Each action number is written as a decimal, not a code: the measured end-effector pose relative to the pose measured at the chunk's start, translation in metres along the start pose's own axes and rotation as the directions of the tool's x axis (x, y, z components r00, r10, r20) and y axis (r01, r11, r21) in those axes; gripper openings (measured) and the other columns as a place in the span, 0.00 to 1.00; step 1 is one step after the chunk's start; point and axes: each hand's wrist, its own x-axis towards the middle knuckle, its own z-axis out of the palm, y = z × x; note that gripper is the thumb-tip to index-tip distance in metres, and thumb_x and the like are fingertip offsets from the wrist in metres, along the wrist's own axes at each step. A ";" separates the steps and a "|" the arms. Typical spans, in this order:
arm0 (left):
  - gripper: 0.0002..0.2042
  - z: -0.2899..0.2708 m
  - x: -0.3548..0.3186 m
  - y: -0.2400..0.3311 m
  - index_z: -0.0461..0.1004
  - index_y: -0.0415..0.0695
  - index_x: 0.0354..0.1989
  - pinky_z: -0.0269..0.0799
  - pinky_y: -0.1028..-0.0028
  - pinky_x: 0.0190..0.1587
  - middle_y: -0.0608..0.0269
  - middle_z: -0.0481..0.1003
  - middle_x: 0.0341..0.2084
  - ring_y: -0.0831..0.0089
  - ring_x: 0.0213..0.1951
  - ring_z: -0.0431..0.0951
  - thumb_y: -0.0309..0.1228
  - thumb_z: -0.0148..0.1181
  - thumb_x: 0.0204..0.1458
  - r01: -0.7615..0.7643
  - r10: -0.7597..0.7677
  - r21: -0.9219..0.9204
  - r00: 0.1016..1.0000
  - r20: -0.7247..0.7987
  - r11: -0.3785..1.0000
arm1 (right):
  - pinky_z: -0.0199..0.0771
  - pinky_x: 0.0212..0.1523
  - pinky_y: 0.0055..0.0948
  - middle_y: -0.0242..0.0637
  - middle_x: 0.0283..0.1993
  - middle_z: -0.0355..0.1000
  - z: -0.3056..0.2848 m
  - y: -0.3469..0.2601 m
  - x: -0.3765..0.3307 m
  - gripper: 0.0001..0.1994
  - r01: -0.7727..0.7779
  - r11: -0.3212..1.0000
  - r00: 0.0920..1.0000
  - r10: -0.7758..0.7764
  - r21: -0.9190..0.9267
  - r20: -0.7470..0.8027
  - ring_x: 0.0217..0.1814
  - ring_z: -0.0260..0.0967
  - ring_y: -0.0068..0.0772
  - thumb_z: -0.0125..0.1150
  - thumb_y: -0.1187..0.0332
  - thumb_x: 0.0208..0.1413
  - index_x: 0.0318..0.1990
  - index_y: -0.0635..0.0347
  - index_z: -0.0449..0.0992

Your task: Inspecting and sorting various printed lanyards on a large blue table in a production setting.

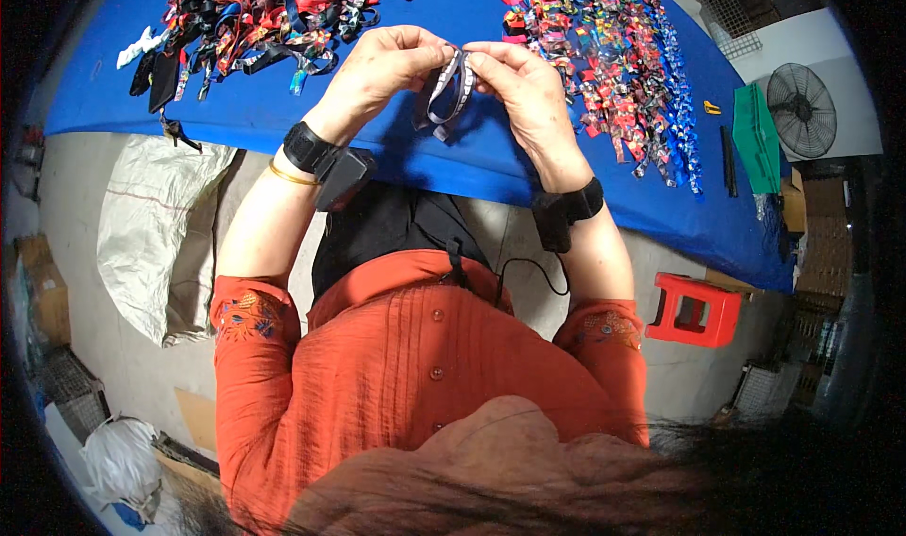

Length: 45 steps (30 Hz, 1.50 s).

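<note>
My left hand (377, 75) and my right hand (526, 91) meet above the near side of the blue-covered table (396, 149). Between them hangs a narrow printed strap (463, 92), dark with white lettering, bent into a loop. Thumb and forefinger of each hand pinch it near its top, and its lower end dangles over the cloth. Whether a fitting sits in the pinch is too small to tell. Beyond my left hand lies a tangled heap of printed straps (274, 22), mostly red, black and blue. Past my right hand, many colourful straps (604, 55) lie spread in rows.
A small yellow tool (712, 108), a black bar (728, 161) and a green bin (756, 140) are at the table's right end, near a fan (801, 109). A red stool (696, 310) stands on the floor at right, a white woven sack (151, 239) at left.
</note>
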 end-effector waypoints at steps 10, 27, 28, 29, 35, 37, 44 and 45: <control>0.10 0.012 -0.002 0.000 0.80 0.39 0.38 0.67 0.83 0.31 0.70 0.78 0.27 0.85 0.27 0.72 0.33 0.64 0.57 -0.080 0.070 -0.094 0.992 -0.102 0.992 | 0.73 0.38 0.17 0.31 0.37 0.78 0.005 0.003 0.003 0.11 -0.003 0.999 0.999 0.004 0.033 -0.034 0.34 0.72 0.17 0.65 0.69 0.58 0.46 0.66 0.80; 0.09 0.013 -0.006 0.001 0.80 0.41 0.39 0.69 0.83 0.34 0.73 0.78 0.28 0.87 0.28 0.72 0.35 0.63 0.59 -0.026 0.025 -0.020 0.996 -0.080 0.999 | 0.75 0.38 0.19 0.32 0.37 0.79 0.000 0.007 0.005 0.11 -0.008 1.000 0.999 0.008 0.001 -0.036 0.35 0.74 0.19 0.67 0.67 0.58 0.43 0.65 0.80; 0.09 0.013 -0.006 0.002 0.80 0.41 0.38 0.69 0.82 0.34 0.73 0.78 0.28 0.86 0.28 0.72 0.35 0.63 0.59 -0.014 0.013 -0.016 0.997 -0.078 1.000 | 0.75 0.38 0.20 0.32 0.36 0.79 0.000 0.007 0.006 0.11 -0.012 1.000 0.999 0.011 -0.015 -0.039 0.35 0.74 0.19 0.67 0.67 0.58 0.43 0.65 0.80; 0.09 0.014 -0.006 0.003 0.80 0.41 0.38 0.69 0.82 0.34 0.73 0.78 0.28 0.86 0.28 0.72 0.35 0.63 0.59 -0.002 0.001 -0.013 0.997 -0.076 1.000 | 0.75 0.38 0.20 0.32 0.36 0.79 0.000 0.008 0.006 0.11 -0.013 1.000 0.999 0.013 -0.014 -0.040 0.35 0.74 0.19 0.67 0.67 0.58 0.43 0.65 0.80; 0.09 0.016 -0.006 0.005 0.80 0.41 0.37 0.69 0.82 0.34 0.73 0.78 0.27 0.86 0.28 0.73 0.35 0.63 0.58 -0.016 0.017 0.002 0.997 -0.080 1.000 | 0.74 0.43 0.18 0.33 0.39 0.79 0.000 0.009 0.007 0.13 0.009 0.999 1.000 -0.009 -0.031 -0.014 0.38 0.74 0.19 0.65 0.66 0.60 0.47 0.66 0.79; 0.09 0.014 -0.005 0.003 0.80 0.41 0.37 0.69 0.82 0.34 0.73 0.78 0.28 0.86 0.28 0.73 0.35 0.63 0.58 -0.018 0.018 0.002 0.997 -0.077 1.000 | 0.75 0.45 0.19 0.34 0.40 0.79 0.002 0.005 0.006 0.14 0.005 0.999 1.000 -0.005 -0.045 -0.005 0.40 0.75 0.19 0.65 0.66 0.60 0.49 0.67 0.79; 0.11 0.019 -0.008 0.002 0.80 0.38 0.35 0.68 0.83 0.30 0.69 0.79 0.26 0.85 0.26 0.73 0.36 0.65 0.56 -0.044 0.042 -0.015 0.989 -0.139 0.999 | 0.74 0.46 0.20 0.33 0.42 0.79 -0.002 0.008 0.007 0.14 0.022 0.999 0.998 -0.020 -0.042 0.055 0.41 0.74 0.19 0.65 0.67 0.60 0.49 0.66 0.79; 0.11 0.019 -0.009 0.002 0.80 0.37 0.35 0.69 0.82 0.31 0.68 0.79 0.27 0.84 0.27 0.74 0.34 0.64 0.56 -0.035 0.035 -0.003 0.989 -0.140 0.999 | 0.74 0.46 0.20 0.33 0.42 0.79 -0.001 0.007 0.005 0.14 0.021 0.999 0.998 -0.020 -0.036 0.052 0.41 0.74 0.19 0.65 0.67 0.60 0.50 0.66 0.79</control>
